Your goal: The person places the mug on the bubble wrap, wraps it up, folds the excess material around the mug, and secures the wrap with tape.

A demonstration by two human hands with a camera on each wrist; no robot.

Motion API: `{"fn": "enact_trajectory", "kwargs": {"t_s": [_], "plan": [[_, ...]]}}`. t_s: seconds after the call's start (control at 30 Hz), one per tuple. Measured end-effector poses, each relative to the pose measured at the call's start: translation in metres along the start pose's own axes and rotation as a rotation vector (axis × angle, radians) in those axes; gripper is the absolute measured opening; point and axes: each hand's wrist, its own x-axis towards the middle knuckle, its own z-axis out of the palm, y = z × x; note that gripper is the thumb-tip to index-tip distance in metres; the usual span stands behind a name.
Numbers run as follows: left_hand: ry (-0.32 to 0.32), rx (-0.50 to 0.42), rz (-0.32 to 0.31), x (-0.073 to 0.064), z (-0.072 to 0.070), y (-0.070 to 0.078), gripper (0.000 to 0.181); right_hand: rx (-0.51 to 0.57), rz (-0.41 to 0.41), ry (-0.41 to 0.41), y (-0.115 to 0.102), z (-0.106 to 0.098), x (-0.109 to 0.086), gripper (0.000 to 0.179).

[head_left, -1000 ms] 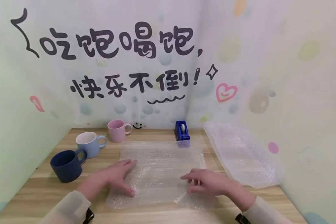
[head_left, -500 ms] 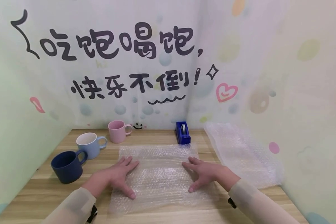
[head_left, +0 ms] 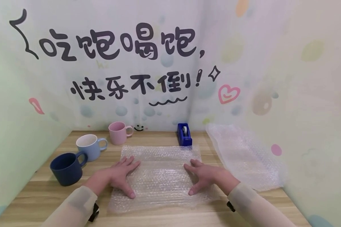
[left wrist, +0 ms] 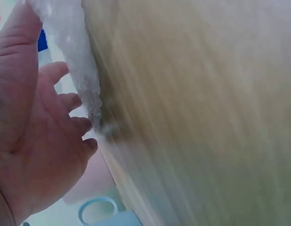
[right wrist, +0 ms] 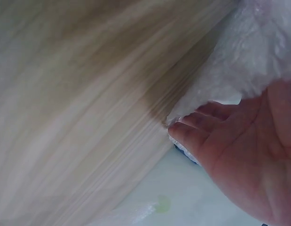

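A sheet of clear bubble wrap lies flat on the wooden table in front of me. On its left edge rests my left hand, fingers spread and thumb toward me. My right hand lies on the right edge in the same spread way. Both wrist views show the fingers of the left hand and the right hand touching the bubble wrap's border, with nothing gripped. Just behind the sheet stands a blue tape dispenser, close to its far edge.
To the left stand a dark blue mug, a light blue mug and a pink mug. More bubble wrap lies at the right, against the wall. Walls bound the table at the back and both sides.
My right hand has come down from a half-curled pose to lie spread on the sheet. The sheet's far edge has drawn back from the tape dispenser. The left hand stays nearly still.
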Motion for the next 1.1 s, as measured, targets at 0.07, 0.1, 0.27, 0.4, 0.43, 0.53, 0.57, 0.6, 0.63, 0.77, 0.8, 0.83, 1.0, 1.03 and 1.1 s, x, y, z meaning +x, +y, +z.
{"fn": "enact_trajectory", "kwargs": {"t_s": [0.07, 0.1, 0.27, 0.4, 0.43, 0.53, 0.57, 0.6, 0.63, 0.77, 0.8, 0.83, 1.0, 1.03, 1.1], "plan": [[0.045, -0.034, 0.020, 0.000, 0.000, -0.005, 0.132, -0.010, 0.010, 0.007, 0.000, 0.000, 0.000, 0.119], [0.074, -0.055, 0.028, -0.002, -0.001, -0.007, 0.129, -0.011, 0.015, 0.008, -0.001, 0.000, 0.000, 0.119], [0.380, -0.056, 0.038, -0.029, -0.022, -0.012, 0.102, -0.013, 0.029, 0.010, -0.003, 0.002, 0.000, 0.118], [0.703, 0.050, 0.001, -0.061, -0.042, -0.028, 0.089, -0.019, 0.038, 0.009, -0.003, 0.003, 0.001, 0.118], [0.772, 0.062, -0.025, -0.070, -0.046, -0.035, 0.088, -0.018, 0.040, 0.008, -0.003, 0.003, 0.001, 0.118], [0.900, 0.076, -0.184, -0.093, -0.049, -0.058, 0.104, -0.022, 0.043, 0.009, -0.002, 0.002, 0.001, 0.118], [0.905, 0.058, -0.261, -0.099, -0.049, -0.065, 0.114, -0.022, 0.044, 0.009, -0.001, 0.002, 0.001, 0.118], [0.893, 0.027, -0.337, -0.104, -0.048, -0.071, 0.123, -0.020, 0.043, 0.010, -0.001, 0.002, 0.001, 0.118], [0.861, -0.018, -0.413, -0.109, -0.046, -0.077, 0.132, -0.019, 0.044, 0.009, -0.001, 0.002, 0.001, 0.118], [0.733, -0.198, -0.597, -0.119, -0.036, -0.093, 0.150, -0.015, 0.038, 0.006, 0.002, 0.004, 0.002, 0.118], [0.718, -0.236, -0.616, -0.120, -0.034, -0.095, 0.150, -0.013, 0.034, 0.005, 0.003, 0.004, 0.003, 0.119], [0.714, -0.271, -0.630, -0.121, -0.031, -0.096, 0.148, -0.010, 0.032, 0.004, 0.003, 0.004, 0.003, 0.119], [0.797, -0.329, -0.687, -0.121, -0.027, -0.096, 0.131, -0.011, 0.022, 0.007, 0.003, 0.005, 0.005, 0.120], [0.807, -0.320, -0.693, -0.122, -0.028, -0.095, 0.128, -0.015, 0.023, 0.008, 0.003, 0.005, 0.005, 0.120], [0.799, -0.284, -0.702, -0.123, -0.030, -0.094, 0.125, -0.018, 0.027, 0.008, 0.003, 0.004, 0.004, 0.120]]}}
